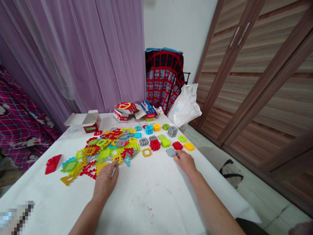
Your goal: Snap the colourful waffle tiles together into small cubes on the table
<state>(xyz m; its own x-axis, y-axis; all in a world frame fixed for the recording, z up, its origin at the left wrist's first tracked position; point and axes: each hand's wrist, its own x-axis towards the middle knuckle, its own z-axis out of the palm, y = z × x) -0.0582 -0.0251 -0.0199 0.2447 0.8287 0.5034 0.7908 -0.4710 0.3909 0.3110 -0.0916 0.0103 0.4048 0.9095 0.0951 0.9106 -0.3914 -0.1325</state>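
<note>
While the right hand (185, 160) touches a gray tile (171, 152), box lettering (148, 107) (tiny) blurs.

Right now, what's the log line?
left hand: at multicoloured heap of notched plastic tiles | right hand: at grey notched plastic tile | red plastic tile stack: on white table

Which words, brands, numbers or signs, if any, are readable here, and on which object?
No text reads clearly.
Blue-topped box: white print, too blurred.
Red box with yellow oval: print too small.
Leftmost open box: green label, unreadable.
White bag: faint mark, unreadable.
Grey piece at right hand: no lettering visible.
</note>
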